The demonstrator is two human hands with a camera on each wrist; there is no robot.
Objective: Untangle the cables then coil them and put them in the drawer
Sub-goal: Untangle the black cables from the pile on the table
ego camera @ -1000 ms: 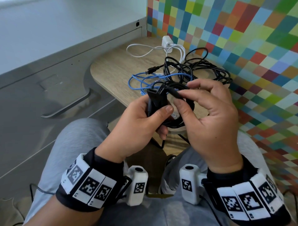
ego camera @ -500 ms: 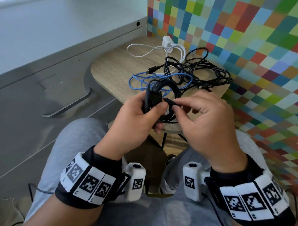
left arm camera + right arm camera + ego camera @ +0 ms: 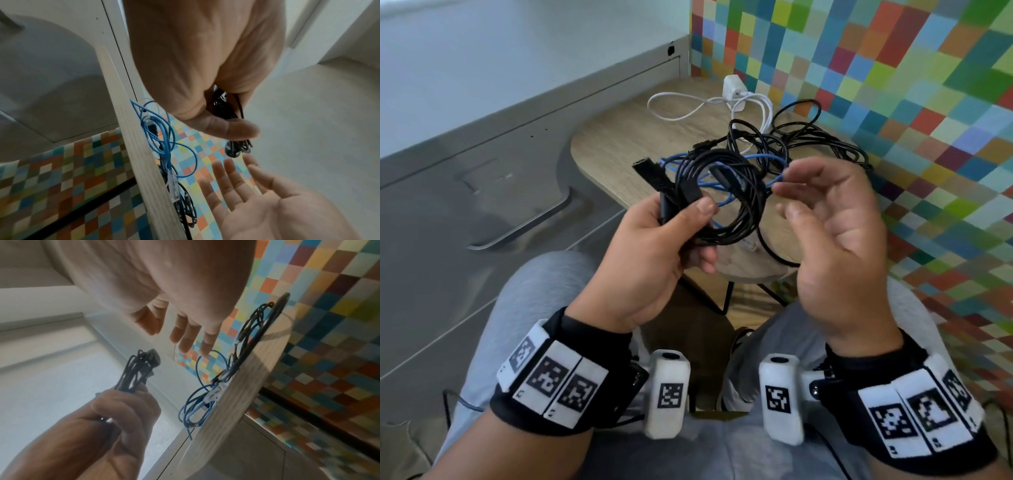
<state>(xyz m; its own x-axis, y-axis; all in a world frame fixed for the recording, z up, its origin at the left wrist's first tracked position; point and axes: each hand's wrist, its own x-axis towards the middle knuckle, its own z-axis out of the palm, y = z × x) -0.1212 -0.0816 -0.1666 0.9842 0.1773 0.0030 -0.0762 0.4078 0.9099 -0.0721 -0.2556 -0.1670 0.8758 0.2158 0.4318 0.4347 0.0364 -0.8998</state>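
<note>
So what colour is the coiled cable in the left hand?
Black; the coiled cable in the left hand shows best in the head view.

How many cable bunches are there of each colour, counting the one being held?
Black: 2, a coil in the left hand and a tangle on the table
Blue cable: 1
White cable, with charger: 1
Total: 4

Even, soft daylight is recorded in all three views without glare, a faint shadow being cast on the grey drawer front beside the wooden table, while motion blur is noted on the right hand and wide-angle bending at the edges.
</note>
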